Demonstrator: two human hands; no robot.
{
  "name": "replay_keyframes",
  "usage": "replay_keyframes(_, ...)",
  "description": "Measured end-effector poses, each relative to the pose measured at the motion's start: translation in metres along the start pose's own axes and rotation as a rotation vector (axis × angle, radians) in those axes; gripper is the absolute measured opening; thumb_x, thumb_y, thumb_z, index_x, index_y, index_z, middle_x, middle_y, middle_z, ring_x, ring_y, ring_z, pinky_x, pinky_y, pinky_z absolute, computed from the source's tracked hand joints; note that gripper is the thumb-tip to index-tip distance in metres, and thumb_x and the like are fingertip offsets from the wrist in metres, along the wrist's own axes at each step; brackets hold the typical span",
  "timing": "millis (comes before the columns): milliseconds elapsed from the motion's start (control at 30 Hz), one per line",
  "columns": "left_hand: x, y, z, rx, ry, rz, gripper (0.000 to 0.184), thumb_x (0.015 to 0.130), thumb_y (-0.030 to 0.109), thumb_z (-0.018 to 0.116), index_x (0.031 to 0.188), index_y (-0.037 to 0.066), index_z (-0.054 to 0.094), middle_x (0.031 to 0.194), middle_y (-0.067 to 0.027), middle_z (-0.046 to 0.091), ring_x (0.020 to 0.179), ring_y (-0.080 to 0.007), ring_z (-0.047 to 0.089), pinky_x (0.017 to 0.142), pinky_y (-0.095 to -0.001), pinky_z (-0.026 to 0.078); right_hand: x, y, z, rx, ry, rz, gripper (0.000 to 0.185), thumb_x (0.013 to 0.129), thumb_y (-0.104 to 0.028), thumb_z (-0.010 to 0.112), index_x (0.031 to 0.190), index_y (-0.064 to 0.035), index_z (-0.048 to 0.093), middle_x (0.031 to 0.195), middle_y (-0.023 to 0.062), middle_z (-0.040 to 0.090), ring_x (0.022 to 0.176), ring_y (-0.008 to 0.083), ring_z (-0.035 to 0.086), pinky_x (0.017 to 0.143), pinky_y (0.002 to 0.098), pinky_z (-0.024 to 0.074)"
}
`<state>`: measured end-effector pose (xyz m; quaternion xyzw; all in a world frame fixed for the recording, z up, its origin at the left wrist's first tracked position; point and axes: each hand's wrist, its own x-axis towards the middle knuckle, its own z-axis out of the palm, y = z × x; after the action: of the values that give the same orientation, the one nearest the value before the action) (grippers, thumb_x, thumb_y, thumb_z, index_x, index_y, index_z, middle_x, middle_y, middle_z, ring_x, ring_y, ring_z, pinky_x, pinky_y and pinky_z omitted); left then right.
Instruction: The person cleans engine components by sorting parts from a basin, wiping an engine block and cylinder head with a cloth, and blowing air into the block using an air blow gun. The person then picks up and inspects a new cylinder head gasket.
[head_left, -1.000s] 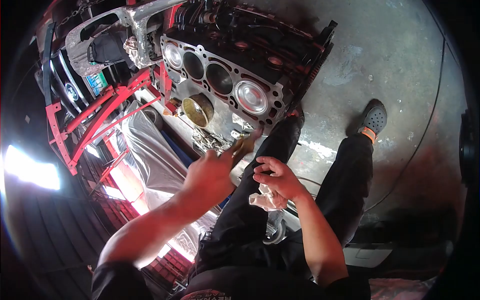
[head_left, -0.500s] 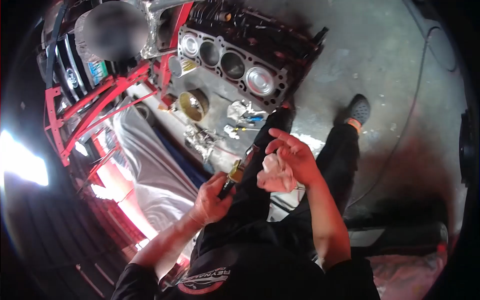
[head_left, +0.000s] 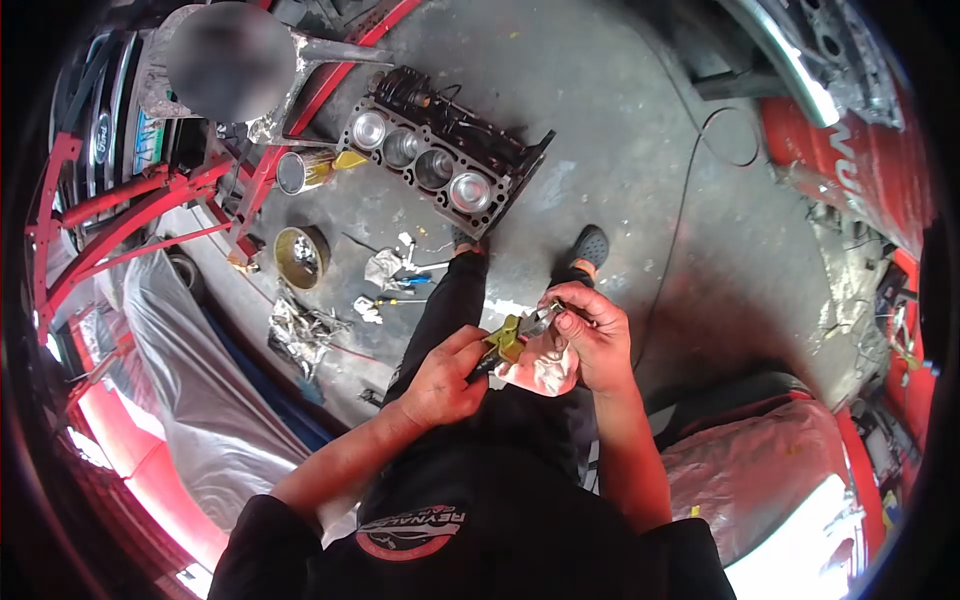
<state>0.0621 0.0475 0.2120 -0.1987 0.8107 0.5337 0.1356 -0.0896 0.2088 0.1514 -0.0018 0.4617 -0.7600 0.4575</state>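
Observation:
My left hand (head_left: pixel 443 382) is closed round the black handle of a scraper-like hand tool (head_left: pixel 507 341), which has a yellow-green collar and a flat metal end. My right hand (head_left: pixel 598 335) grips a crumpled whitish rag (head_left: pixel 540 368) against its palm. Its thumb and forefinger are pinched at the tool's metal end, and what exactly lies between those fingertips is too small to make out. Beyond my feet an engine block (head_left: pixel 408 172) rests with its cylinder deck facing up, piston tops showing in the bores.
On the floor left of my legs are a round tub (head_left: pixel 301 257), a can (head_left: pixel 305 171), crumpled foil-like scraps (head_left: pixel 300 335) and a yellow-handled screwdriver (head_left: pixel 390 301). A red metal frame (head_left: pixel 140 205) stands at left. Grey sheeting (head_left: pixel 200 370) drapes nearby. A cable (head_left: pixel 672 235) crosses the floor.
My right hand has come down to the tool's metal end and pinches there, with the rag below. The head view has shifted, so the engine block appears smaller and further left.

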Motion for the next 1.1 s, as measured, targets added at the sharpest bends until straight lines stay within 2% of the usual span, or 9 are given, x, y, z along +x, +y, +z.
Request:
replay_keyframes(233,-0.017,0.039,-0.011,0.181,0.200,0.200,0.048,0.069,-0.004,0.063,0.117,-0.001,0.060,0.127,-0.0193,0.055,0.113,-0.0404,0.056,0.096,-0.0434,0.049,-0.009,-0.057,0.020,0.299,-0.128,0.060,0.026,0.098,-0.007,0.060,0.124,-0.0030,0.062,0.112,0.0112,0.066,0.068,0.0103,0.056,0.063,0.0250,0.0492)
replay_keyframes(367,-0.057,0.047,0.022,-0.062,0.475,-0.072,0.035,0.080,-0.002,0.061,0.115,0.002,0.064,0.123,-0.0181,0.062,0.109,-0.0331,0.063,0.095,-0.0386,0.050,-0.015,-0.096,0.020,0.354,-0.273,0.175,0.027,0.101,-0.015,0.054,0.124,-0.0030,0.061,0.108,0.0155,0.065,0.060,0.0119,0.050,0.056,0.0261,0.0433)
replay_keyframes(433,-0.083,0.041,0.035,-0.309,0.512,-0.546,0.026,0.084,0.001,0.062,0.110,0.000,0.064,0.101,-0.0126,0.068,0.093,-0.0264,0.068,0.081,-0.0367,0.055,-0.023,-0.112,0.029,0.347,-0.296,0.288,0.028,0.101,-0.021,0.053,0.120,-0.0036,0.063,0.102,0.0161,0.064,0.057,0.0124,0.049,0.054,0.0257,0.0408)
replay_keyframes(567,-0.132,-0.026,0.056,-0.860,0.600,-0.900,0.016,0.087,0.008,0.062,0.101,0.000,0.060,0.083,-0.0094,0.064,0.070,-0.0211,0.067,0.056,-0.0365,0.056,-0.040,-0.113,0.051,0.403,-0.409,0.408,0.026,0.103,-0.027,0.049,0.108,-0.0030,0.060,0.091,0.0112,0.058,0.052,0.0126,0.047,0.050,0.0268,0.0358)
replay_keyframes(767,-0.222,-0.182,0.105,-1.002,0.396,-1.309,0.026,0.091,0.025,0.062,0.103,0.002,0.058,0.086,-0.0154,0.063,0.068,-0.0271,0.068,0.057,-0.0418,0.060,-0.073,-0.083,0.085,0.172,-0.371,0.308,0.023,0.101,-0.018,0.055,0.119,-0.0058,0.063,0.099,0.0111,0.064,0.055,0.0115,0.047,0.051,0.0260,0.0370)
replay_keyframes(867,-0.271,-0.272,0.136,-1.072,0.360,-1.302,0.028,0.091,0.028,0.062,0.102,0.003,0.058,0.085,-0.0184,0.063,0.073,-0.0310,0.069,0.060,-0.0460,0.061,-0.093,-0.065,0.101,-0.012,-0.343,0.207,0.024,0.095,-0.008,0.065,0.120,-0.0087,0.064,0.106,0.0115,0.070,0.060,0.0105,0.053,0.066,0.0290,0.0503)
replay_keyframes(967,-0.303,-0.309,0.151,-0.902,0.363,-1.411,0.033,0.091,0.031,0.062,0.102,0.000,0.059,0.086,-0.0228,0.065,0.078,-0.0373,0.070,0.062,-0.0542,0.059,-0.121,-0.045,0.128,-0.084,-0.299,0.184,0.023,0.096,-0.009,0.065,0.119,-0.0092,0.063,0.105,0.0099,0.070,0.060,0.0105,0.055,0.071,0.0301,0.0522)
replay_keyframes(1067,-0.288,-0.322,0.136,0.131,0.115,-0.919,0.049,0.093,0.040,0.059,0.126,0.004,0.062,0.116,-0.0262,0.067,0.106,-0.0404,0.067,0.086,-0.0438,0.055,-0.147,-0.023,0.158,-0.088,-0.348,0.120,0.021,0.097,-0.013,0.065,0.118,-0.0100,0.063,0.104,0.0092,0.070,0.061,0.0108,0.055,0.071,0.0319,0.0530)
replay_keyframes(1100,-0.278,-0.273,0.128,0.097,0.482,-0.842,0.055,0.092,0.048,0.062,0.127,0.005,0.062,0.115,-0.0251,0.068,0.105,-0.0385,0.067,0.084,-0.0458,0.055,-0.158,-0.016,0.166,-0.085,-0.343,0.088,0.021,0.098,-0.014,0.064,0.118,-0.0104,0.063,0.105,0.0090,0.070,0.061,0.0110,0.055,0.071,0.0319,0.0529)
